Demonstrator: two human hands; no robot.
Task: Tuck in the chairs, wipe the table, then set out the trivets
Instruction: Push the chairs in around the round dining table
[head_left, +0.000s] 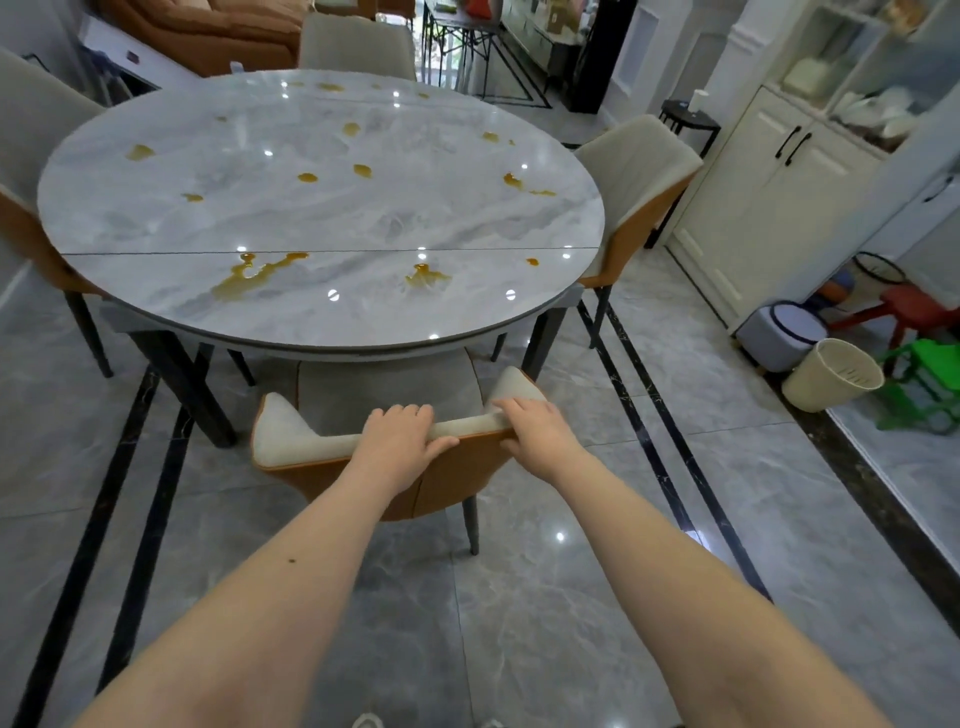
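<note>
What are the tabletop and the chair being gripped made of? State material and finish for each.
Tabletop: looks like polished marble or sintered stone, grey veining and sharp lamp reflections.
Chair: pale matte fabric or suede-like padding on top, smooth orange leather-like back shell, dark legs that may be metal.

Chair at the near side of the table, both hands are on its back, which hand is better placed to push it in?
Left, slightly. The left hand grips the chair back near its middle, so its push should run straight under the table. The right hand holds near the right corner, likelier to turn it.
</note>
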